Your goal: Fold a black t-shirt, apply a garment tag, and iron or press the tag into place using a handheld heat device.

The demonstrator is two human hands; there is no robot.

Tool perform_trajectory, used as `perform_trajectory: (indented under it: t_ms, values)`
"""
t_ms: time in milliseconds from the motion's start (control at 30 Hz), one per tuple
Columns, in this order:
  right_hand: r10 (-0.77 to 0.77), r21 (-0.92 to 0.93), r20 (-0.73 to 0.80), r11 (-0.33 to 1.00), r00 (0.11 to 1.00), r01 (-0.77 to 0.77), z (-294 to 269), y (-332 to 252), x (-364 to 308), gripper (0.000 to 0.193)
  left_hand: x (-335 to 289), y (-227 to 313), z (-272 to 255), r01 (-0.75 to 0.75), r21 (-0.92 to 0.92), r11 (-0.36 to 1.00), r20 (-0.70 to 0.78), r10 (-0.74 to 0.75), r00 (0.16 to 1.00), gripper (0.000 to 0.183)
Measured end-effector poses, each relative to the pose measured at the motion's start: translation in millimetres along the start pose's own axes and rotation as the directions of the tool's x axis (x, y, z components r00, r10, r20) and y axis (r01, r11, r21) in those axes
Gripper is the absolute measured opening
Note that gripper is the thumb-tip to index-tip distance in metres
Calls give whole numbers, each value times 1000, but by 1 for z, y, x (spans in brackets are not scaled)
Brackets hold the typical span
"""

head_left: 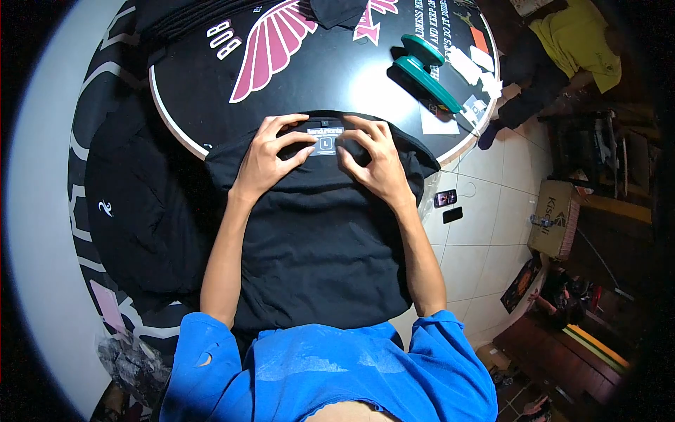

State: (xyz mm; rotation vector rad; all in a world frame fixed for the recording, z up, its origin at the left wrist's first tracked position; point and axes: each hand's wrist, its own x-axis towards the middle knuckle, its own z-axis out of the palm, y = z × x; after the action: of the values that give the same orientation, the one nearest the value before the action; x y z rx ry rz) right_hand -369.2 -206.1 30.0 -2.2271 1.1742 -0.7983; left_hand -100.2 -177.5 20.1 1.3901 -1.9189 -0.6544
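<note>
A black T-shirt (327, 232) lies spread in front of me, its collar end on a round table and its lower part reaching toward my body. Inside the collar shows a grey-white label (325, 149), with a small tag (325, 123) above it. My left hand (271, 151) rests on the collar, fingers bent and apart, with index finger and thumb tips at the label's left edge. On the right edge, my right hand (373, 155) mirrors it, its fingers also spread. Both hands touch the cloth; I see no fabric pinched between the fingers.
The round black table (190, 91) has a pale rim and a pink wing print. On it stand a green tape dispenser (425, 74), white papers (439, 121) and folded black cloth (197, 21). Dark garments (140, 211) lie left. Two phones (445, 198) and a carton (553, 218) are on the right-hand floor; a person (576, 46) sits beyond.
</note>
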Motion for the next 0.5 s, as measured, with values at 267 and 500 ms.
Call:
perform_trajectory:
  t_ms: [267,500]
  values:
    - [-8,-13,5,1000,1000,8,-1,0,1,35,0,0,-1,-13,27,1000,31,12,999,27]
    - [-14,-31,37,999,999,16,-4,-1,6,37,0,-1,-2,-3,17,1000,35,2,999,27]
